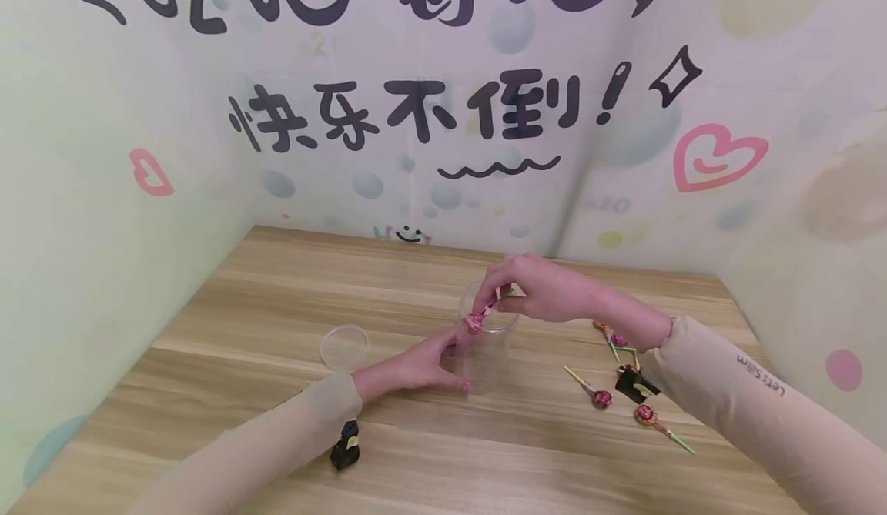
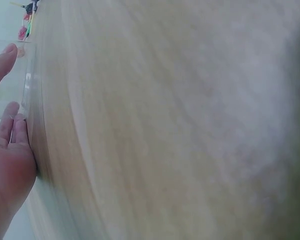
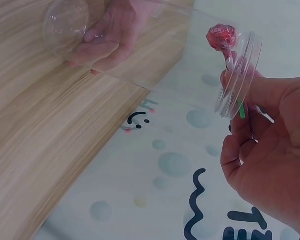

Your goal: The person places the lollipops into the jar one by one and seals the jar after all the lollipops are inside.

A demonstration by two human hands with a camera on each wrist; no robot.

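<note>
A clear plastic jar (image 1: pixel 488 365) stands upright on the table. My left hand (image 1: pixel 416 365) holds it low down, thumb on the near side and fingers around the far side. Over the jar's mouth, my right hand (image 1: pixel 547 288) pinches a red-wrapped lollipop (image 1: pixel 474 322) by its stick. In the right wrist view the lollipop (image 3: pixel 221 38) has its head inside the jar, just past the rim, and a green bit of stick shows at the fingers of the right hand (image 3: pixel 275 135). The left wrist view catches only part of the left hand (image 2: pixel 10 165) against the jar.
Right of the jar lie several loose lollipops, among them a red one (image 1: pixel 601 399) and an orange-red one (image 1: pixel 646 413). A clear round lid (image 1: pixel 344 348) lies flat to the left. Behind the wooden table (image 1: pixel 388 284) rises a printed backdrop (image 1: pixel 346 168).
</note>
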